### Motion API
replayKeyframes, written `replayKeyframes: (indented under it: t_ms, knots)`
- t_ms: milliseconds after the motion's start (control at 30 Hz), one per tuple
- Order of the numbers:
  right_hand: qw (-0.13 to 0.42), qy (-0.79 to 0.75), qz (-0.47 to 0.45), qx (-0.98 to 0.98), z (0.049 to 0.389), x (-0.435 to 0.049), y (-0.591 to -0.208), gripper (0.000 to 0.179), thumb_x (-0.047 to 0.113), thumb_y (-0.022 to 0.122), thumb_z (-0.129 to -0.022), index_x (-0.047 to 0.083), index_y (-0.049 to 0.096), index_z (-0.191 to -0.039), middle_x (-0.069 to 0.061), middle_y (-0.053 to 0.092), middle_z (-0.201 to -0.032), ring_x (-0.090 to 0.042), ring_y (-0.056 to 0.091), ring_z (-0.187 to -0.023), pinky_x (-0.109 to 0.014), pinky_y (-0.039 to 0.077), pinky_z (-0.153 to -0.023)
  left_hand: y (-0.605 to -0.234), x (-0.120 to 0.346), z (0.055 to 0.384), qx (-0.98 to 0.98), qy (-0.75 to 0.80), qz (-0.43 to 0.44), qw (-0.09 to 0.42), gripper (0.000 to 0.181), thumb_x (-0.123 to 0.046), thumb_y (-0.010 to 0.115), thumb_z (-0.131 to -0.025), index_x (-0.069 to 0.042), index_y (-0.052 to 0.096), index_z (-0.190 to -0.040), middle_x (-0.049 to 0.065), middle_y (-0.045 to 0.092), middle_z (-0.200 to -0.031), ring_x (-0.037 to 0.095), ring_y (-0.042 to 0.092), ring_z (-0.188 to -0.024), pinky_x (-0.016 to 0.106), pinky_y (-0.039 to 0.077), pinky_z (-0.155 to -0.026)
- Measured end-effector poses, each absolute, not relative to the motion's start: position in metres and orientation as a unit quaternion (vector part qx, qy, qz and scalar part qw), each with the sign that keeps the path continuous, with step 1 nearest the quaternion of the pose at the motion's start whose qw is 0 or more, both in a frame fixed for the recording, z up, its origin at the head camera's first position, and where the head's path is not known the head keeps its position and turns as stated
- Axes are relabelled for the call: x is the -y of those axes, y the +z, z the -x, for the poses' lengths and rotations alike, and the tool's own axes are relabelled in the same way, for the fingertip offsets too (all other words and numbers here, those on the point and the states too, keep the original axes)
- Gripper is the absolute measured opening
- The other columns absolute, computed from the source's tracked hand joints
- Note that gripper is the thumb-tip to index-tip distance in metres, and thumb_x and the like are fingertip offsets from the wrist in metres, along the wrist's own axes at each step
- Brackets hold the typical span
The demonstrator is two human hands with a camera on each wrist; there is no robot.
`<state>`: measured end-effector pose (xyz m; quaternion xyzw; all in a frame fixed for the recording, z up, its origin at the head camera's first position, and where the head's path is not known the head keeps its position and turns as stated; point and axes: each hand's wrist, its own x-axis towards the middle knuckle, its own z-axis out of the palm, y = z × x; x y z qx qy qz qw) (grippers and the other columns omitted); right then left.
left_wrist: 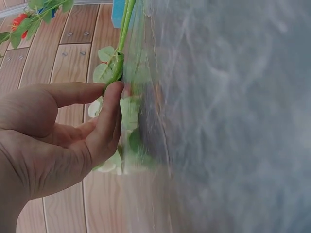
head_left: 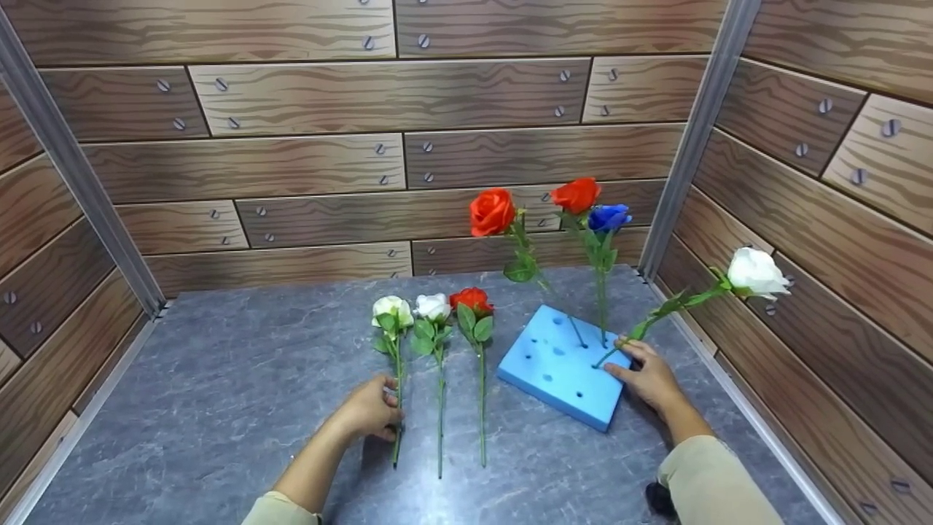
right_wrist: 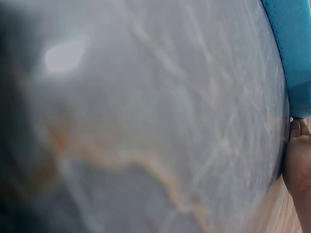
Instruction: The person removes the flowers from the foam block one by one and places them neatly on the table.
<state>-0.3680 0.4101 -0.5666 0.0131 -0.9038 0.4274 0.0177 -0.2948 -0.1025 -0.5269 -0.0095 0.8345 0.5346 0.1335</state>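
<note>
My left hand (head_left: 373,410) pinches the lower stem of a white rose (head_left: 392,312), the leftmost of three roses lying on the table. In the left wrist view, thumb and index finger close on the green stem (left_wrist: 116,68). A second white rose (head_left: 433,307) and a red rose (head_left: 472,300) lie beside it. My right hand (head_left: 651,379) grips the right edge of a blue foam block (head_left: 539,364). Standing in the block's holes are two red roses (head_left: 492,212) (head_left: 576,195), a blue rose (head_left: 609,217) and a white rose (head_left: 756,273) leaning right over that hand.
The grey marbled table (head_left: 240,394) is walled in by wood-pattern panels (head_left: 306,168) with metal corner posts (head_left: 696,124). The right wall stands close beyond the right hand. Several bare holes show in the block's top. A small black object (head_left: 660,499) is by the right sleeve.
</note>
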Motion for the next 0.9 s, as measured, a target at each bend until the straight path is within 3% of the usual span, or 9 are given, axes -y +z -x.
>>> replayKeyframes:
  t_ms: [367, 733, 800, 900]
  knots:
    - [0.018, 0.429, -0.017, 0.903, 0.3694, -0.4102, -0.5648, 0.077, 0.040, 0.078, -0.101, 0.003, 0.048, -0.162, -0.021, 0.033, -0.175, -0.048, 0.024, -0.165, -0.064, 0.023, -0.135, -0.5254, 0.1015, 0.2949, -0.854, 0.505, 0.006, 0.124, 0.053, 0.013, 0.075, -0.084, 0.008, 0.055, -0.133, 0.017, 0.065, -0.104, 0.024, 0.071, -0.076, 0.039, 0.068, -0.065]
    - [0.019, 0.432, -0.012, 0.901, 0.3699, -0.4115, -0.5677, 0.079, 0.041, 0.078, -0.101, 0.003, 0.046, -0.163, -0.021, 0.032, -0.175, -0.048, 0.024, -0.165, -0.065, 0.023, -0.135, -0.5281, 0.1008, 0.2948, -0.877, 0.468, -0.010, 0.106, 0.049, 0.012, 0.078, -0.082, 0.006, 0.059, -0.127, 0.010, 0.065, -0.095, 0.018, 0.065, -0.070, 0.032, 0.064, -0.063]
    - [0.017, 0.433, -0.012, 0.901, 0.3696, -0.4114, -0.5680, 0.079, 0.041, 0.078, -0.101, 0.004, 0.047, -0.163, -0.020, 0.032, -0.175, -0.047, 0.024, -0.165, -0.065, 0.023, -0.135, -0.5272, 0.1013, 0.2944, -0.892, 0.443, -0.022, 0.092, 0.048, 0.008, 0.080, -0.081, 0.006, 0.060, -0.125, 0.010, 0.065, -0.095, 0.018, 0.064, -0.073, 0.033, 0.063, -0.066]
    - [0.019, 0.431, -0.013, 0.902, 0.3695, -0.4112, -0.5679, 0.078, 0.042, 0.078, -0.101, 0.005, 0.047, -0.163, -0.020, 0.033, -0.175, -0.047, 0.025, -0.164, -0.065, 0.023, -0.135, -0.5260, 0.1017, 0.2949, -0.915, 0.396, -0.039, 0.063, 0.052, 0.002, 0.083, -0.077, 0.008, 0.061, -0.124, 0.012, 0.068, -0.099, 0.023, 0.066, -0.084, 0.043, 0.064, -0.081]
